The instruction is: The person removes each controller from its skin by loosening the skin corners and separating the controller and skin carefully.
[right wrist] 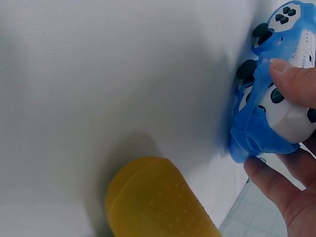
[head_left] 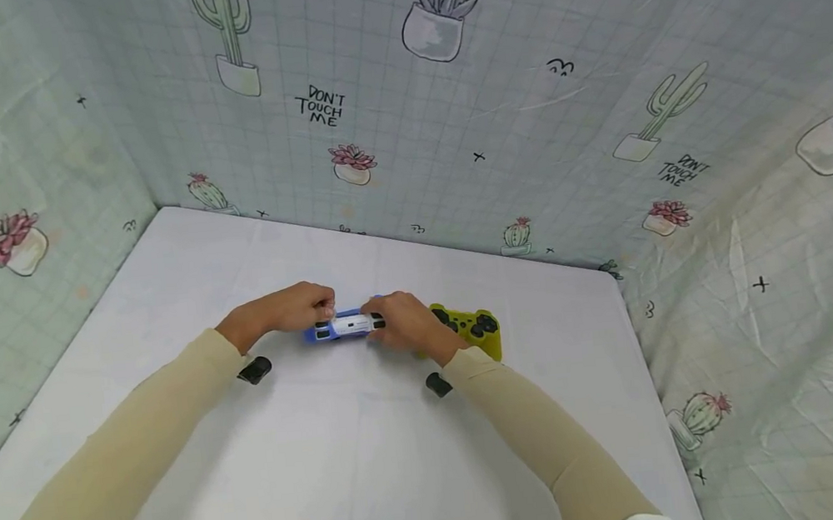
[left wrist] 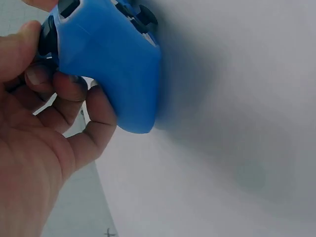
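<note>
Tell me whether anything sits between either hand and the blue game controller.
Nothing does. The left hand grips one end of the blue controller and the right hand grips the other. The yellow controller lies beside the right hand on the white table, not between.

My sleeves (head_left: 140, 437) are beige. Controller (head_left: 343, 326): white body, blue skin, black buttons. Right of it, second controller (head_left: 472, 330): yellow, black buttons. Table (head_left: 346, 468) white; backdrop (head_left: 521, 99) pale green grid, cactus prints.
</note>
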`<state>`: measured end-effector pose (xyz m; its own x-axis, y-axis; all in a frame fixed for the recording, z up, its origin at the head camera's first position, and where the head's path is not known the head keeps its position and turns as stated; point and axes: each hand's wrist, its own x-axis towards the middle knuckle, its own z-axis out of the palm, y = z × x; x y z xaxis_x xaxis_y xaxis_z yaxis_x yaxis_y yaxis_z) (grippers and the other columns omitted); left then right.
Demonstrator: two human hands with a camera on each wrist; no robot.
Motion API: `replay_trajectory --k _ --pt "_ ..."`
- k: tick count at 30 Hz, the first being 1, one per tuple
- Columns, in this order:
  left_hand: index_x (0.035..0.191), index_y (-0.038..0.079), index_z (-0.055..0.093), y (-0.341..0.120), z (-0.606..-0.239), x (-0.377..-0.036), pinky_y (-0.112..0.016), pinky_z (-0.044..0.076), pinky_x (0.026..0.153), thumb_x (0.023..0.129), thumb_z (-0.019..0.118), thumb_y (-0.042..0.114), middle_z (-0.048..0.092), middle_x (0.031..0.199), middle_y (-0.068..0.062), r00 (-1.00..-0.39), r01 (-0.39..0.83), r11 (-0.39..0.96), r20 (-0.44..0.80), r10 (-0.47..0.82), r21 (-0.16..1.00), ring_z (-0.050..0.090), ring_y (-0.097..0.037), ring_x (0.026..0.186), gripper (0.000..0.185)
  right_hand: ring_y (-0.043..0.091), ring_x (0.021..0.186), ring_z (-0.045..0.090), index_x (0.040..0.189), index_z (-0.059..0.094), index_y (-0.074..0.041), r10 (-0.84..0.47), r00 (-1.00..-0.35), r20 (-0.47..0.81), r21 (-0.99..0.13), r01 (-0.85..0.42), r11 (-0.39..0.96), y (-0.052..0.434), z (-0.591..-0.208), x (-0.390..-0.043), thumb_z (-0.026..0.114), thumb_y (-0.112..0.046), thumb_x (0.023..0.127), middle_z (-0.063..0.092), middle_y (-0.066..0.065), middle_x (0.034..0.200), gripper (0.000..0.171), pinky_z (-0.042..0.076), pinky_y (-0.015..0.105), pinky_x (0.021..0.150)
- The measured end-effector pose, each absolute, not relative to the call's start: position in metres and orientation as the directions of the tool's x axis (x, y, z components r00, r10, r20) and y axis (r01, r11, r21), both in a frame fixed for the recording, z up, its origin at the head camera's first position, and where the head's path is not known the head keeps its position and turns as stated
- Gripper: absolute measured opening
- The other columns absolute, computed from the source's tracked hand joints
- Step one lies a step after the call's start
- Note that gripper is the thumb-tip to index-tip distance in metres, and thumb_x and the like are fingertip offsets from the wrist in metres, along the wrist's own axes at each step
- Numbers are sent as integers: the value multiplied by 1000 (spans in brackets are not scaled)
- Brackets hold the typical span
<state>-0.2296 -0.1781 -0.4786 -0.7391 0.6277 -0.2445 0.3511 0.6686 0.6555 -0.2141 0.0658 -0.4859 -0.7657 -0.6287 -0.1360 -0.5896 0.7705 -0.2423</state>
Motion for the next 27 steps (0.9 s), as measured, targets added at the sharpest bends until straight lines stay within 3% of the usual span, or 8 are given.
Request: replay_trajectory --k 5,9,15,19,27 --pt "94 8 55 -187 -482 -221 -32 40 71 109 51 13 49 79 -2 -763 355 647 -191 618 675 48 -16 75 16 20 125 68 138 68 -15 -632 -763 -137 -255 -589 767 65 -489 -215 78 -30 95 71 2 138 47 53 37 109" --pt "97 9 54 -193 -487 -215 -33 41 73 108 54 13 50 84 -2 -776 422 656 -126 618 626 49 -16 80 12 19 125 68 138 68 -17 -612 -777 -146 -279 -562 779 65 -489 -216 79 -31 94 72 1 136 47 53 36 109" --pt "107 9 58 -198 -498 -203 -33 45 83 106 58 15 53 94 1 -787 529 739 -85 611 417 50 -17 93 5 17 125 67 137 69 -19 -578 -800 -161 -296 -520 801 64 -489 -215 80 -31 93 73 -1 135 47 54 35 108" --pt "107 9 61 -203 -505 -193 -32 46 81 104 63 15 52 93 3 -774 612 747 5 633 260 48 -16 91 7 17 121 68 137 69 -19 -579 -800 -156 -304 -519 799 65 -490 -213 80 -31 93 73 0 134 47 55 35 105" --pt "103 10 61 -208 -513 -177 -31 47 78 99 69 8 50 90 3 -754 657 734 118 647 171 45 -15 87 10 15 119 67 137 69 -21 -553 -816 -168 -299 -492 817 67 -491 -208 80 -32 93 73 -1 135 47 54 34 106"
